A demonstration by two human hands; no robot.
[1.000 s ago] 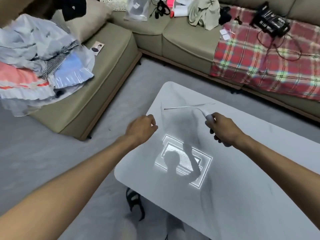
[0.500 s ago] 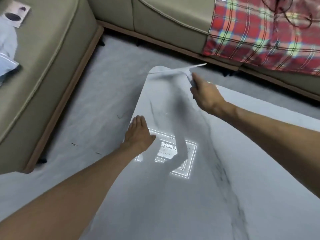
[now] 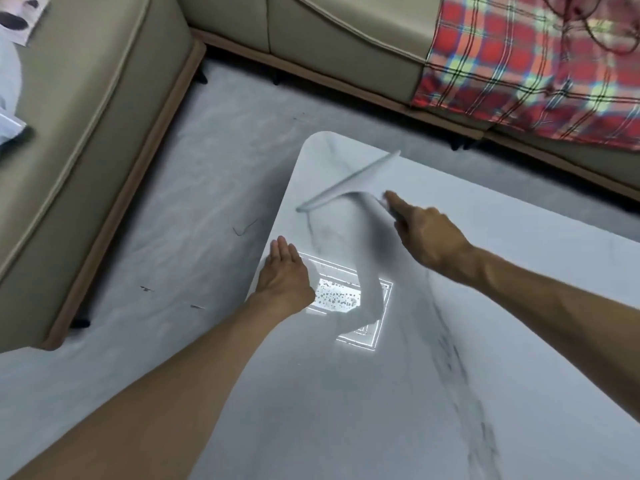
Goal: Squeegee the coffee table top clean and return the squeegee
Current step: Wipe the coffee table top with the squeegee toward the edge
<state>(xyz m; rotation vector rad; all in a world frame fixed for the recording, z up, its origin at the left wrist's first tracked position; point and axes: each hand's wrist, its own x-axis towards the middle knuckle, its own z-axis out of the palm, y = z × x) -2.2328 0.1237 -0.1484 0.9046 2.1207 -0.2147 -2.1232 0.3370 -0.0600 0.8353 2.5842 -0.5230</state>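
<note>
Looking down on the white marbled counter [image 3: 381, 393], we found the squeegee [image 3: 349, 181] over its rounded corner at 11 o'clock. The long pale blade lay slantwise, with one end toward 8 o'clock near the counter's left edge and the other end toward 2 o'clock. This part was blurred by motion, so we could not tell if the blade was touching the top. The right hand [image 3: 426, 237] came in from 3 o'clock and gripped the handle of the squeegee. Its forefinger was stretched along the handle toward the blade, and the other fingers were curled under. The left hand [image 3: 284, 275] was open. It rested flat on the counter, right at the left edge, at 7 o'clock from the blade, with straight fingers held together and pointing to 12 o'clock. Just beside this hand, at its 3 o'clock, a bright square patch of light [image 3: 337, 296] shone on the top. A grey floor [image 3: 173, 237] lay around the counter. A beige sofa [image 3: 329, 39] ran from 9 o'clock over 12 o'clock, with a plaid blanket [image 3: 536, 71] on it at 1 o'clock. A small card [image 3: 20, 19] lay on the sofa at 10 o'clock.
</note>
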